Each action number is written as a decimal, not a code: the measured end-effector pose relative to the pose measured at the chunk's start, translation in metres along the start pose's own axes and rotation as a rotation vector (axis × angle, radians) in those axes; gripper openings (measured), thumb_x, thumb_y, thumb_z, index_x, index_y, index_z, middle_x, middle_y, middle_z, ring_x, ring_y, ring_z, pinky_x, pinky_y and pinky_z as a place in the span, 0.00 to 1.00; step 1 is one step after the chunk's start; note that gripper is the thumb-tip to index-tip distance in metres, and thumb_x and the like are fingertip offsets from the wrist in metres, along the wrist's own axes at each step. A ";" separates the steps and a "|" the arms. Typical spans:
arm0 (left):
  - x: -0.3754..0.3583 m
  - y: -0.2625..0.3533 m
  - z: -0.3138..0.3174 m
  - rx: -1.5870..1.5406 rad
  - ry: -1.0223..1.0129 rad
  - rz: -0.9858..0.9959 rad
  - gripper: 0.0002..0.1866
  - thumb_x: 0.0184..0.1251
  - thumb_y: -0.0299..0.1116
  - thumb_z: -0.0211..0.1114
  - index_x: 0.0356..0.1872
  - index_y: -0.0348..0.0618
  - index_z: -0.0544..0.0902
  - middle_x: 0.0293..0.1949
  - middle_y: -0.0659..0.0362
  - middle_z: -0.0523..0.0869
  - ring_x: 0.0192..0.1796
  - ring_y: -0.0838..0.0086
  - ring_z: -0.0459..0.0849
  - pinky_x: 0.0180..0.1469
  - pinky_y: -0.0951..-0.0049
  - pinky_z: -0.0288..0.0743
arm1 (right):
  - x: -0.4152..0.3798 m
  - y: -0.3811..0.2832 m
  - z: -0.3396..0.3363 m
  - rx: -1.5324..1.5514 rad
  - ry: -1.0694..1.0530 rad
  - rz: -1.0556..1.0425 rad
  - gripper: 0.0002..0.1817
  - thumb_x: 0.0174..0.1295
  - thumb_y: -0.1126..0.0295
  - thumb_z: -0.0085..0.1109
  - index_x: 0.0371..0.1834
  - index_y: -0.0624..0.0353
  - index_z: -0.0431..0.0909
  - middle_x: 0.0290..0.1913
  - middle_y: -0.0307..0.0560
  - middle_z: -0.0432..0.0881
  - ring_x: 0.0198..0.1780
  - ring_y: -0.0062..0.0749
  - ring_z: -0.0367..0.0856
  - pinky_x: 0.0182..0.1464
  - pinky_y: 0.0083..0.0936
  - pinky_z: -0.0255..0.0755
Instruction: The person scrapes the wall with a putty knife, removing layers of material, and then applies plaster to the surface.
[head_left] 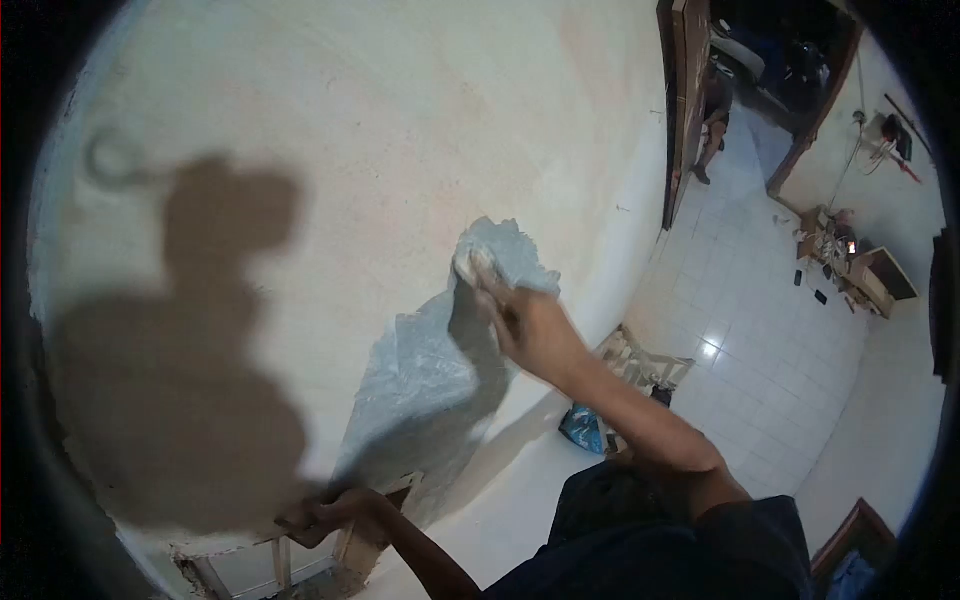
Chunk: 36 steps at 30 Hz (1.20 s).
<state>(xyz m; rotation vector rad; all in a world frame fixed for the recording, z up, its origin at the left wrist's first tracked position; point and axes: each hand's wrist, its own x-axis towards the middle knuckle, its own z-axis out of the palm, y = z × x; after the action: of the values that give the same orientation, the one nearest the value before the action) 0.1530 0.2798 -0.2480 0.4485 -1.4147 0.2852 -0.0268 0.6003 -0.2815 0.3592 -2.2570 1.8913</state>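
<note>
A pale scraper or trowel (472, 266) is held in the right hand (535, 330), with the fingers (505, 310) closed around its handle, and its blade end is pressed flat against the cream wall (400, 120) at the upper part of a grey patch of wet filler (430, 360). The grey patch is spread down the wall from the tool to a wooden frame (350, 535) at the lower edge of the view. The right arm is stretched up and forward from a dark sleeve (660, 530). The left hand (325, 515) is rested low on the top of the wooden frame, with the fingers curled over its edge; whether anything else is gripped there cannot be told. A large shadow of the person (190, 380) is cast on the wall to the left of the patch. To the right, a white tiled floor (770, 350) is seen, with a blue bag (582, 428) and a light wooden crate (645, 365) lying near the foot of the wall, just beyond the right forearm. Farther off, a dark wooden door frame (685, 110) is set in the wall, and a low piece of furniture with small items (855, 270) is placed against the far wall.
</note>
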 end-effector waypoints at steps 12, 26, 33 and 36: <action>0.004 0.030 -0.002 0.180 0.000 0.481 0.09 0.74 0.36 0.44 0.44 0.45 0.70 0.61 0.46 0.69 0.56 0.48 0.67 0.48 0.51 0.62 | 0.009 0.021 0.008 -0.081 -0.087 -0.140 0.14 0.64 0.63 0.53 0.39 0.64 0.81 0.18 0.61 0.73 0.19 0.46 0.74 0.26 0.36 0.70; 0.005 0.039 -0.003 0.133 -0.020 0.217 0.15 0.74 0.40 0.43 0.49 0.42 0.71 0.61 0.46 0.69 0.59 0.47 0.63 0.54 0.48 0.61 | 0.005 0.019 0.010 0.049 -0.097 -0.165 0.19 0.66 0.63 0.50 0.55 0.64 0.73 0.18 0.58 0.74 0.18 0.35 0.73 0.26 0.30 0.68; -0.017 -0.002 0.000 -0.065 -0.056 0.100 0.12 0.74 0.41 0.42 0.48 0.51 0.71 0.59 0.49 0.71 0.56 0.46 0.69 0.52 0.45 0.62 | 0.001 0.022 0.005 0.067 -0.074 -0.180 0.20 0.66 0.63 0.52 0.59 0.60 0.71 0.17 0.60 0.72 0.17 0.31 0.69 0.26 0.27 0.67; 0.013 0.043 -0.001 0.260 0.040 0.479 0.13 0.75 0.41 0.39 0.48 0.51 0.71 0.59 0.50 0.71 0.58 0.48 0.68 0.52 0.45 0.62 | 0.028 0.004 -0.023 0.076 -0.163 0.116 0.24 0.65 0.61 0.50 0.63 0.56 0.67 0.26 0.64 0.78 0.26 0.50 0.80 0.36 0.37 0.74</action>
<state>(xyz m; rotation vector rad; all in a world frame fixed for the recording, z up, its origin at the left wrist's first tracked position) 0.1368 0.3171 -0.2300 0.3065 -1.4391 0.8683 -0.0549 0.6217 -0.2727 0.4156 -2.3603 2.0803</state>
